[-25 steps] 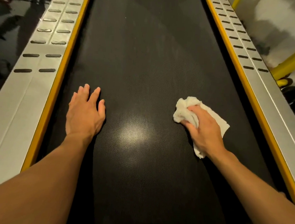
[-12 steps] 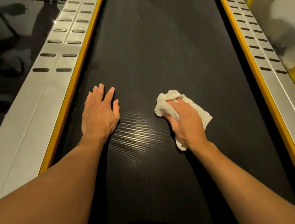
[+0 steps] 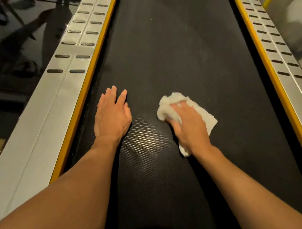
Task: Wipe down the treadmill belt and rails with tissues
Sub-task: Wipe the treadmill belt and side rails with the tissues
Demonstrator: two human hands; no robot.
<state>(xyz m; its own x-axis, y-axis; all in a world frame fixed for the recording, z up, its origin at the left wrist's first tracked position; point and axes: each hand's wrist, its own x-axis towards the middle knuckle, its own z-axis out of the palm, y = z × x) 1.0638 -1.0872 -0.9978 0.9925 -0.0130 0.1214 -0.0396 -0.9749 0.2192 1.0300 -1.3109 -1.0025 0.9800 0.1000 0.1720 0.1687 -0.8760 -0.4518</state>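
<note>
Black textured treadmill belt (image 3: 175, 63) filled the middle of the view, running from near to far, with a soft patch of reflected light between the two hands. On each side ran a yellow strip, and beyond it a silver rail with dark oval slots: the left rail (image 3: 48, 110) and the right rail (image 3: 277, 50). The left hand (image 3: 112, 116) lay flat and open on the belt, palm down, fingers extended toward the far end, holding nothing, near the left yellow strip. The right hand (image 3: 187, 126) pressed down on a crumpled white tissue (image 3: 171, 101) that lay on the belt right of centre. Its fingers were spread loosely over the tissue rather than closed around it. The tissue bunched out past the fingertips on the far left side and stuck out from under the palm toward the right and near side. Both bare forearms reached in from the near edge. The two hands were apart, with bare belt between them.
</note>
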